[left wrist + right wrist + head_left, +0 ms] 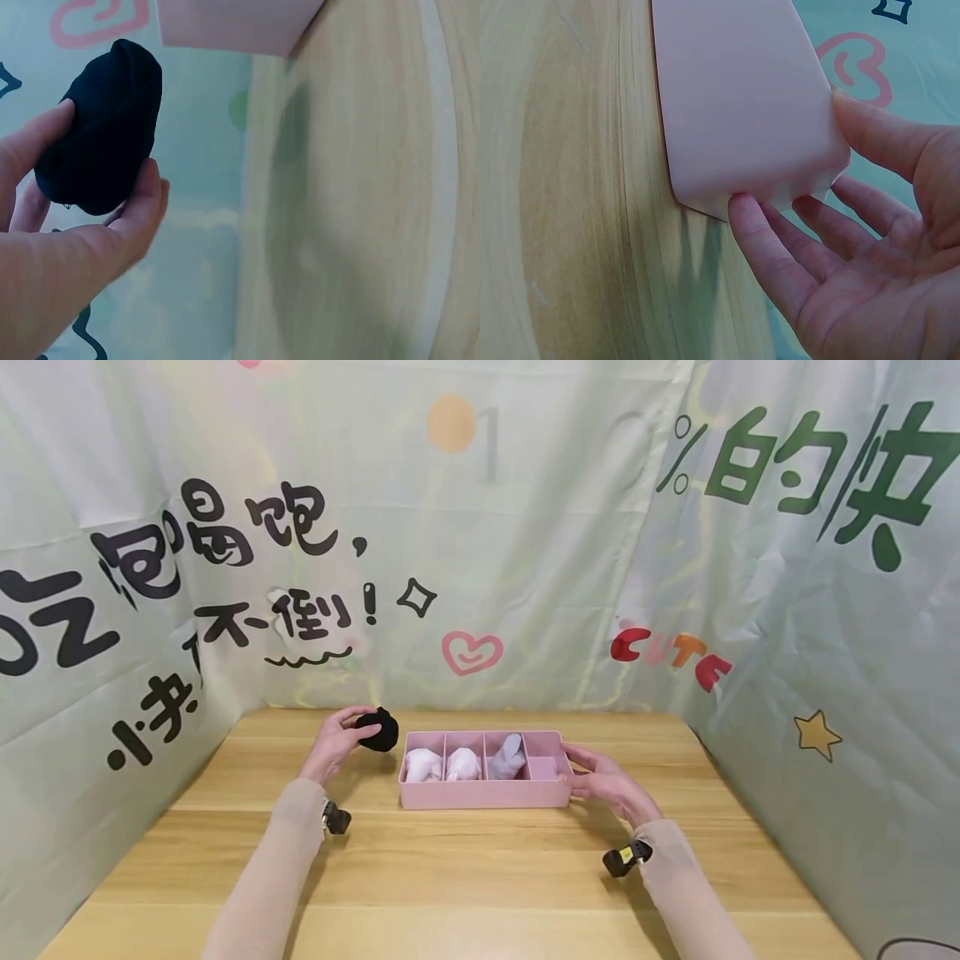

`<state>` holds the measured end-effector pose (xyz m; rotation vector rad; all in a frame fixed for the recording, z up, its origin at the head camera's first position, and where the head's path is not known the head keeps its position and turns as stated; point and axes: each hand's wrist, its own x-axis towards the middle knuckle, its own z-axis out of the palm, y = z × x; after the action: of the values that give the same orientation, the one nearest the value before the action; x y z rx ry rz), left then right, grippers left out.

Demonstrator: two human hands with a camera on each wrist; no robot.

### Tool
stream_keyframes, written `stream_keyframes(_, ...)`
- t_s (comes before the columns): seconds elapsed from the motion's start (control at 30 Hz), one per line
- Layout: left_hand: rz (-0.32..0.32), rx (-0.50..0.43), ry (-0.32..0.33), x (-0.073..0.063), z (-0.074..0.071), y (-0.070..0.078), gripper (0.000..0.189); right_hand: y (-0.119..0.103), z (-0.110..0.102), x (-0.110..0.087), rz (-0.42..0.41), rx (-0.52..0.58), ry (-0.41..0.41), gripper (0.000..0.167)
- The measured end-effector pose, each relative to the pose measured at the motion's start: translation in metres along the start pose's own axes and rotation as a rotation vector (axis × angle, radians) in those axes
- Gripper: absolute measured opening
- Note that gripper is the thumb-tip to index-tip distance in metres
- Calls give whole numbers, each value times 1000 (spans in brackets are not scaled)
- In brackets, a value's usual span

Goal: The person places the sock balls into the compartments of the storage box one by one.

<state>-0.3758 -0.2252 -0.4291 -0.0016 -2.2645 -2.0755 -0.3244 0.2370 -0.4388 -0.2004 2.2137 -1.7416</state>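
Observation:
In the head view my left hand (341,743) holds a black rolled-up sock (378,731) in the air, left of a pink divided box (483,795). The left wrist view shows the thumb on one side of the sock (105,127) and the fingers on the other. My right hand (606,783) grips the box's right end. In the right wrist view its thumb lies at the rim of the box (742,90), with fingertips (744,206) against the end wall. Two white bundles (423,766) and a grey bundle (507,757) of cloth sit in separate compartments; the rightmost compartment (543,767) holds none.
The box stands on a wooden table (480,868), toward its far side. Printed cloth walls (525,543) rise along the table's back and both sides. A small black camera sits on each wrist, one of them the left wrist camera (337,818).

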Motion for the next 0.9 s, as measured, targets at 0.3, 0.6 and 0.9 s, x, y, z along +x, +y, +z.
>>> stream_keyframes(0.3,66,-1,-13,-6,17,14,49,2,0,0,-1,24,0,71)
stream_keyframes(0.6,81,4,-27,-11,45,18,40,3,0,-2,-8,22,-8,73)
stream_keyframes(0.9,119,-3,-64,-16,76,14,43,3,1,-1,-2,15,-4,74)
